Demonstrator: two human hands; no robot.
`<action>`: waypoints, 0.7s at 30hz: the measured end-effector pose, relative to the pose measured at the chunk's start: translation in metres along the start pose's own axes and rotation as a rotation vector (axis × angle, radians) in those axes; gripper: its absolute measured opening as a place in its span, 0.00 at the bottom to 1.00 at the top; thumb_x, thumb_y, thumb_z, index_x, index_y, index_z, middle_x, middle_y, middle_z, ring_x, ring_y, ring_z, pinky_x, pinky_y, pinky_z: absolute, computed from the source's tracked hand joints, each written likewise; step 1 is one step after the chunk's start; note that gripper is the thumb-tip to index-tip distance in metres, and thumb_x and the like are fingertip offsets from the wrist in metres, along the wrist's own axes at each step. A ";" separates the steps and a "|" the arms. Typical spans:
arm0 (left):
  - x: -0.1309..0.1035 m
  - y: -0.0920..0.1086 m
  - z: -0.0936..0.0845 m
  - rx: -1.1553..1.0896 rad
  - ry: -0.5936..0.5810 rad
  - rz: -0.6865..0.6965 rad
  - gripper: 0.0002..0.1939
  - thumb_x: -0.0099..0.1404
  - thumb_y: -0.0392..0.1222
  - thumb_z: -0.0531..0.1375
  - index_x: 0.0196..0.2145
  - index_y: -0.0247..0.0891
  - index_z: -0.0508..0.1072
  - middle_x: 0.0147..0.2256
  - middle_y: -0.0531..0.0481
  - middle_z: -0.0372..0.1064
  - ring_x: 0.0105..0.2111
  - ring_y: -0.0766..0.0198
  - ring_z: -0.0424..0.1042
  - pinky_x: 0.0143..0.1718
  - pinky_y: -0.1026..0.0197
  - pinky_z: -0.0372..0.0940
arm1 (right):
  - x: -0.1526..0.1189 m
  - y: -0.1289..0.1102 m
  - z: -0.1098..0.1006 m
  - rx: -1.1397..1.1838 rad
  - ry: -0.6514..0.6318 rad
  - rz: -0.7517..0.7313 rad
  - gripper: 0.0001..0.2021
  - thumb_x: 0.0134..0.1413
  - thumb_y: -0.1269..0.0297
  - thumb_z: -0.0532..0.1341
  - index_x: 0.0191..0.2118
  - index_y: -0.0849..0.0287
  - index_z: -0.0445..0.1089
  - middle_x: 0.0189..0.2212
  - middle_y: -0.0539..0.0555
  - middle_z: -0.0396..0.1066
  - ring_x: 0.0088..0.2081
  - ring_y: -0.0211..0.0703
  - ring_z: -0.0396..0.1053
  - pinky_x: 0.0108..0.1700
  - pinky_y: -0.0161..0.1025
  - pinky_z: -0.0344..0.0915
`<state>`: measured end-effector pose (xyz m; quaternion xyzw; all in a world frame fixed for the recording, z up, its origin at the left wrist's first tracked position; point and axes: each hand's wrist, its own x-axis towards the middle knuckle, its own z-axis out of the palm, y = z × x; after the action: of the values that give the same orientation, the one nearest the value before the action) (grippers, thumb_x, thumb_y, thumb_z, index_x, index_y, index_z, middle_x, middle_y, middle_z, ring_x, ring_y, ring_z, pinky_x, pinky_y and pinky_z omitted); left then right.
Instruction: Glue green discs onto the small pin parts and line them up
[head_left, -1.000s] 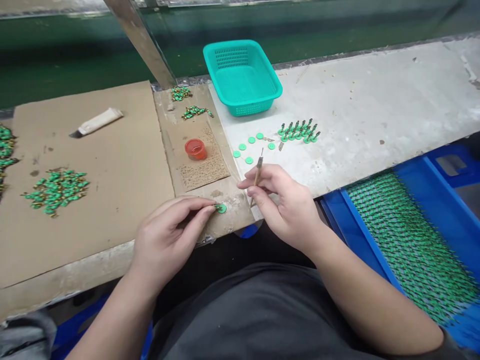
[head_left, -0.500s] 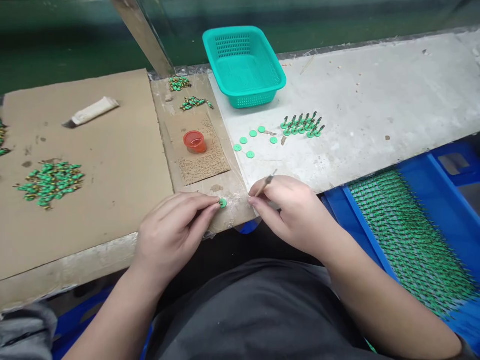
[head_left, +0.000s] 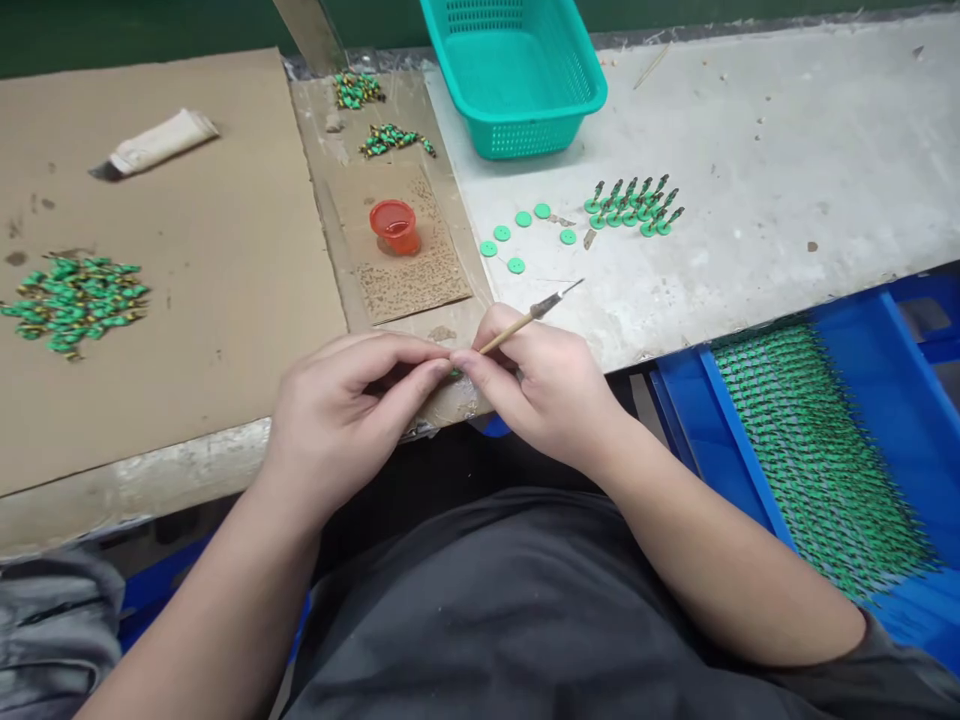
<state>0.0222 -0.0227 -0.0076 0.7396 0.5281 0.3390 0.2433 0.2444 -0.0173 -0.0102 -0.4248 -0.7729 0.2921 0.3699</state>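
My left hand (head_left: 349, 405) is closed in a pinch at the table's front edge. Between its fingertips a sliver of a small green disc (head_left: 455, 372) shows; the rest is hidden. My right hand (head_left: 544, 395) meets it fingertip to fingertip and grips a thin wooden-handled tool (head_left: 517, 325), whose dark, narrow tip points up and to the right. Whether the right fingertips also pinch the disc cannot be made out. Beyond the hands, several loose green discs (head_left: 516, 266) with small holes lie flat. Beside them, green discs bearing upright dark stems (head_left: 630, 208) stand in a cluster.
An orange-red cup of liquid (head_left: 396, 228) stands on a speckled cardboard piece (head_left: 412, 290). Piles of small green-and-gold parts (head_left: 79, 303) lie on the left cardboard (head_left: 247, 220) and farther back. A whitish tube (head_left: 161, 142), teal basket (head_left: 525, 130) and blue bin (head_left: 720, 400) surround the work.
My right hand has moved left, closing the gap to the left fingertips. The view has tilted down a little, and the green disc is now mostly covered by fingers.
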 end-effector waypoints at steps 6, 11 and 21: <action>0.000 0.001 0.001 -0.010 -0.008 -0.002 0.08 0.77 0.51 0.69 0.43 0.47 0.88 0.44 0.56 0.89 0.43 0.63 0.85 0.51 0.61 0.76 | 0.000 0.001 -0.001 -0.064 -0.014 -0.020 0.15 0.85 0.59 0.58 0.39 0.53 0.69 0.37 0.49 0.77 0.38 0.42 0.77 0.45 0.39 0.71; 0.000 0.000 0.000 -0.012 -0.007 0.008 0.09 0.77 0.51 0.69 0.44 0.48 0.88 0.44 0.56 0.89 0.43 0.62 0.84 0.51 0.60 0.76 | 0.003 0.000 -0.001 -0.100 -0.062 -0.036 0.13 0.86 0.59 0.55 0.44 0.52 0.69 0.39 0.50 0.79 0.39 0.43 0.78 0.47 0.40 0.73; 0.001 0.000 -0.002 -0.005 -0.015 0.074 0.08 0.78 0.48 0.67 0.43 0.47 0.87 0.42 0.55 0.88 0.41 0.64 0.84 0.47 0.62 0.75 | 0.007 -0.006 0.001 -0.107 -0.114 -0.077 0.09 0.86 0.62 0.54 0.47 0.51 0.68 0.42 0.50 0.80 0.44 0.45 0.80 0.49 0.40 0.73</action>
<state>0.0208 -0.0215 -0.0064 0.7607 0.4975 0.3435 0.2364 0.2383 -0.0143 -0.0045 -0.3965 -0.8231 0.2597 0.3129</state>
